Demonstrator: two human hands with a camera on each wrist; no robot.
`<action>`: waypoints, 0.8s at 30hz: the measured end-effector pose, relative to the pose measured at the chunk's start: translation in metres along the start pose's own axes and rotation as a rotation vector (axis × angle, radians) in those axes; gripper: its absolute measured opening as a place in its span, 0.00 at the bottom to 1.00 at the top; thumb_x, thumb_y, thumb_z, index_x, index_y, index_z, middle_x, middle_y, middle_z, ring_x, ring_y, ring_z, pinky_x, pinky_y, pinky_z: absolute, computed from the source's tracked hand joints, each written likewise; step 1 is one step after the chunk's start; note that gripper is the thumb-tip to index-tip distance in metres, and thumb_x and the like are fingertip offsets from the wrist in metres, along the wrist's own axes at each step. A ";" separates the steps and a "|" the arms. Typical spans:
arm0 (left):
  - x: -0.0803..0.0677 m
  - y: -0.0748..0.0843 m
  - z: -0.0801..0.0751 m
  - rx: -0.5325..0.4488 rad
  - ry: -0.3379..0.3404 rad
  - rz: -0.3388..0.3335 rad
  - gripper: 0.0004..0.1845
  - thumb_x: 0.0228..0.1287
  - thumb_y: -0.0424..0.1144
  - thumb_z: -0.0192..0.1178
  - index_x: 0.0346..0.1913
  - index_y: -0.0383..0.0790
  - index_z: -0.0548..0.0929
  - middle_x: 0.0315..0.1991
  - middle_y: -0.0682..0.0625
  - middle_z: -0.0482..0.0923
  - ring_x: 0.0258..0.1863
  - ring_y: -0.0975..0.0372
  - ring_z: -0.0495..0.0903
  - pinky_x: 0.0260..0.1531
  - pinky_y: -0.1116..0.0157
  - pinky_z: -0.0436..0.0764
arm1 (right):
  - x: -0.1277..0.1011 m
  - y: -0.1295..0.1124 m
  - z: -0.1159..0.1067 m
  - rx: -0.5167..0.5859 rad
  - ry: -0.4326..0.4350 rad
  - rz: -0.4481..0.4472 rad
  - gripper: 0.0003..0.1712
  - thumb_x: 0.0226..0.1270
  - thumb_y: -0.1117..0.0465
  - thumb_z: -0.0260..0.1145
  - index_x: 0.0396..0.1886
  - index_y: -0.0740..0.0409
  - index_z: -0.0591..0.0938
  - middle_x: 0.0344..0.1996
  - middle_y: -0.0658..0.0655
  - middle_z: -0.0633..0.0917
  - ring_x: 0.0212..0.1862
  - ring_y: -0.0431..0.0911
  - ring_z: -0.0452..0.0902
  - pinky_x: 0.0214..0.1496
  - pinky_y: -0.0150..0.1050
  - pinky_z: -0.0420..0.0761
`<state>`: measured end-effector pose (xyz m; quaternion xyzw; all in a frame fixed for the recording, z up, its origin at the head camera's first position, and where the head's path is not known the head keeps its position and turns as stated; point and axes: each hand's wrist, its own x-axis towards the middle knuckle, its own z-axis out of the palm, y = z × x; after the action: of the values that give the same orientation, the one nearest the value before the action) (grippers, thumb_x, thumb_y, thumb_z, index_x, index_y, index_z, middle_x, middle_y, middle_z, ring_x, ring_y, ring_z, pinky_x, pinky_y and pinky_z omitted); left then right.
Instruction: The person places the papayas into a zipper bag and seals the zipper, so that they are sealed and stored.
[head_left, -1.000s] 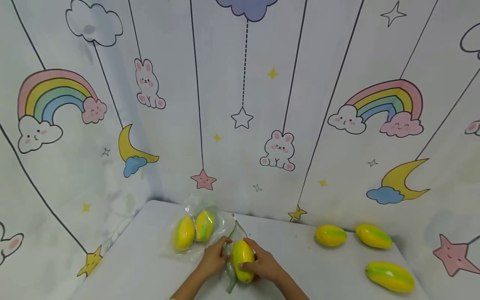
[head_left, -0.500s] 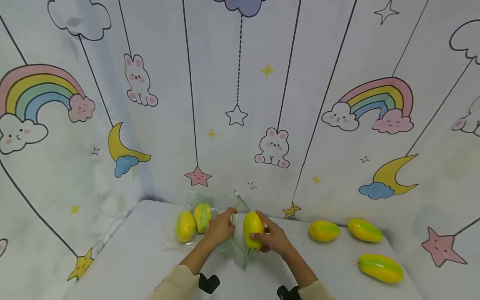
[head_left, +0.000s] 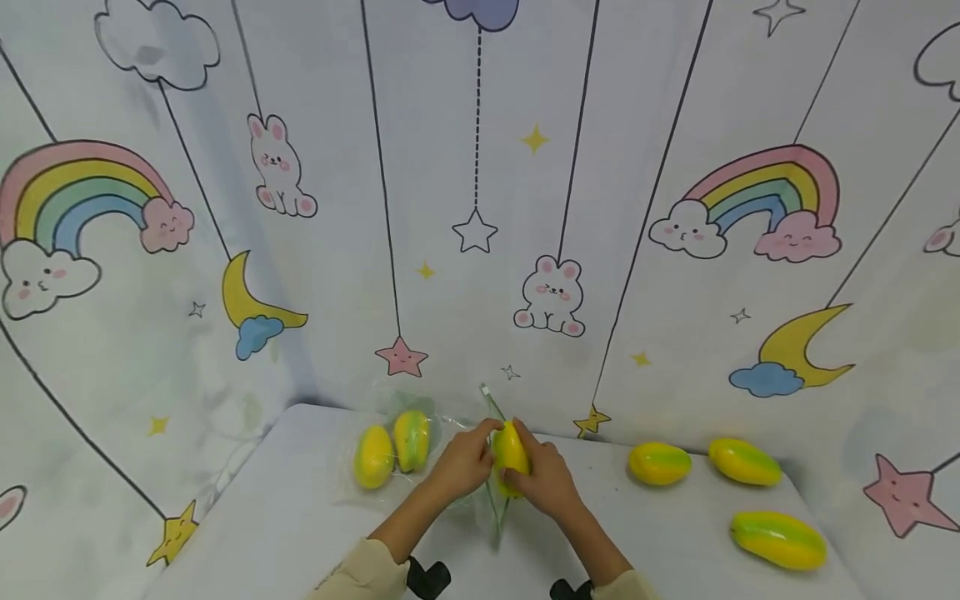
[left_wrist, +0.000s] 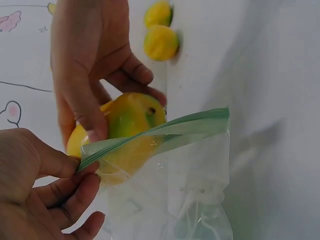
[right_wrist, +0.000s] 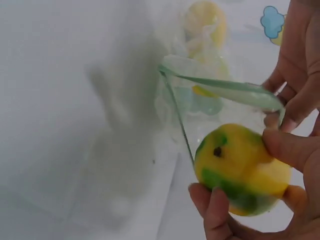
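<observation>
My right hand [head_left: 528, 467] grips a yellow-green fruit [head_left: 511, 447] by its sides, stem end toward a clear zip bag [head_left: 442, 446]. My left hand [head_left: 480, 442] pinches the bag's green zip rim [left_wrist: 165, 129] and holds the mouth up. In the left wrist view the fruit [left_wrist: 131, 120] sits right at that rim, partly behind the plastic. The right wrist view shows the fruit [right_wrist: 240, 167] beside the lifted rim [right_wrist: 225, 87]. Two more fruits [head_left: 373, 457] [head_left: 412, 440] lie inside the bag at its far end.
Three loose yellow-green fruits [head_left: 660, 463] [head_left: 744, 462] [head_left: 778, 540] lie on the white table [head_left: 300, 517] to the right. A cartoon-printed backdrop [head_left: 480, 208] closes off the table's back and sides.
Both hands moved away from me across the table. The held fruit went from beside the bag to its raised mouth, close against my left hand.
</observation>
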<state>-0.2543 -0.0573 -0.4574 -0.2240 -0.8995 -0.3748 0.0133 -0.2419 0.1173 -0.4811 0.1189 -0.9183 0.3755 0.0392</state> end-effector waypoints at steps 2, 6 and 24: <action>-0.001 0.003 -0.001 -0.009 0.015 0.005 0.22 0.64 0.27 0.56 0.62 0.39 0.73 0.17 0.57 0.66 0.14 0.69 0.63 0.15 0.75 0.68 | 0.001 -0.002 -0.001 -0.017 0.016 -0.036 0.45 0.55 0.56 0.69 0.74 0.52 0.65 0.34 0.58 0.82 0.31 0.45 0.67 0.28 0.37 0.70; -0.002 0.009 -0.002 -0.027 0.030 0.046 0.21 0.64 0.26 0.56 0.60 0.38 0.74 0.19 0.56 0.68 0.15 0.69 0.64 0.16 0.75 0.69 | 0.003 0.001 0.000 0.018 -0.049 -0.062 0.43 0.57 0.60 0.68 0.74 0.53 0.65 0.38 0.60 0.83 0.24 0.41 0.68 0.24 0.32 0.72; -0.006 0.024 0.007 0.003 0.073 0.209 0.17 0.64 0.27 0.59 0.54 0.42 0.78 0.22 0.55 0.77 0.22 0.70 0.69 0.25 0.73 0.73 | 0.011 0.009 0.016 0.480 -0.274 0.179 0.26 0.69 0.56 0.60 0.64 0.57 0.72 0.19 0.51 0.80 0.16 0.41 0.75 0.20 0.39 0.80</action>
<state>-0.2377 -0.0404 -0.4472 -0.3027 -0.8708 -0.3779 0.0853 -0.2543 0.1100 -0.4974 0.0931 -0.8067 0.5646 -0.1478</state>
